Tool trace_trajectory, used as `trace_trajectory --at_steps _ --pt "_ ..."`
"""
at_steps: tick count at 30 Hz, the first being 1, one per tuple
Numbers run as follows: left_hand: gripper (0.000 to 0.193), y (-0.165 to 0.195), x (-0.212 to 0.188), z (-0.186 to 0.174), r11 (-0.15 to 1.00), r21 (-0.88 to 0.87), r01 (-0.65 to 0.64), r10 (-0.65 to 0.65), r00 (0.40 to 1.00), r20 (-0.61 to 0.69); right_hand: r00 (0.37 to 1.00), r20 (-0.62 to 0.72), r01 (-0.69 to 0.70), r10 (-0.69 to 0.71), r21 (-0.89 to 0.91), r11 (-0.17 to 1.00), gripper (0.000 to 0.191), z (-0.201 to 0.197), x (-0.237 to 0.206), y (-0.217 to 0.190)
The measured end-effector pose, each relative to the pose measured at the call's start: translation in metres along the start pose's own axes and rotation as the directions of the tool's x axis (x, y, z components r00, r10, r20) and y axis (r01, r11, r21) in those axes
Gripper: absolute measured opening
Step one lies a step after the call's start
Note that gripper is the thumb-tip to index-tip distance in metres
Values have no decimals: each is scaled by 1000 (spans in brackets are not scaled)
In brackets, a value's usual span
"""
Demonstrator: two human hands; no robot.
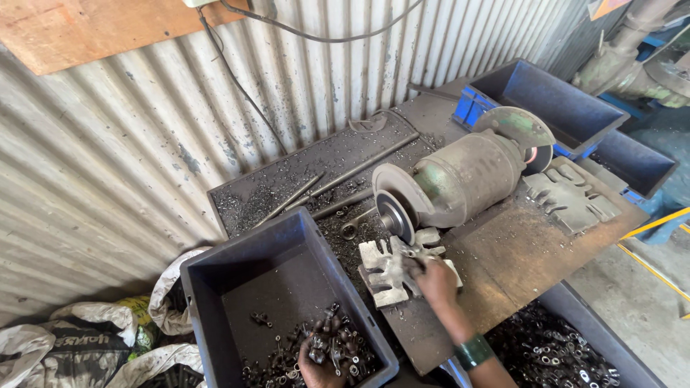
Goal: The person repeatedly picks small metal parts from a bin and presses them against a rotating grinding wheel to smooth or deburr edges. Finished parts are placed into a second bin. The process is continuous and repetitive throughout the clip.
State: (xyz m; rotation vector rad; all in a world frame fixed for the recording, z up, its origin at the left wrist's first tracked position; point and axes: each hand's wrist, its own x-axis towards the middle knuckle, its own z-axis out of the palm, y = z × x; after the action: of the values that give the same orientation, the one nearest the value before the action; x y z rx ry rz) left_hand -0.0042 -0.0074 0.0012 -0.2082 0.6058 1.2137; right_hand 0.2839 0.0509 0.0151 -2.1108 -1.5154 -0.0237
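Observation:
My left hand (318,369) reaches into a dark blue plastic bin (248,287) and rests among several small metal parts (327,345) piled in its near corner. My right hand (437,282), with a green bangle at the wrist, lies on worn grey work gloves (388,267) on the metal bench. Whether it grips anything is hidden by the fingers. The gloves sit just below the grinding wheel (394,214) of a bench grinder (463,179).
Metal rods (345,176) and filings lie behind the grinder beside the corrugated wall. More grey gloves (571,197) lie at the bench's right end. Blue bins (553,100) stand behind, and a tray of metal parts (568,356) sits lower right. Sacks (93,341) lie lower left.

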Motion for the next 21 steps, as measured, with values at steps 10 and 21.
trace_trajectory --at_steps 10,21 --pt "44 -1 11 -7 999 45 -4 6 1000 -29 977 191 -128 95 166 978 26 -18 -11 23" --pt "46 -3 13 -11 996 93 9 1 994 -105 999 -22 31 -29 97 995 37 -20 17 39"
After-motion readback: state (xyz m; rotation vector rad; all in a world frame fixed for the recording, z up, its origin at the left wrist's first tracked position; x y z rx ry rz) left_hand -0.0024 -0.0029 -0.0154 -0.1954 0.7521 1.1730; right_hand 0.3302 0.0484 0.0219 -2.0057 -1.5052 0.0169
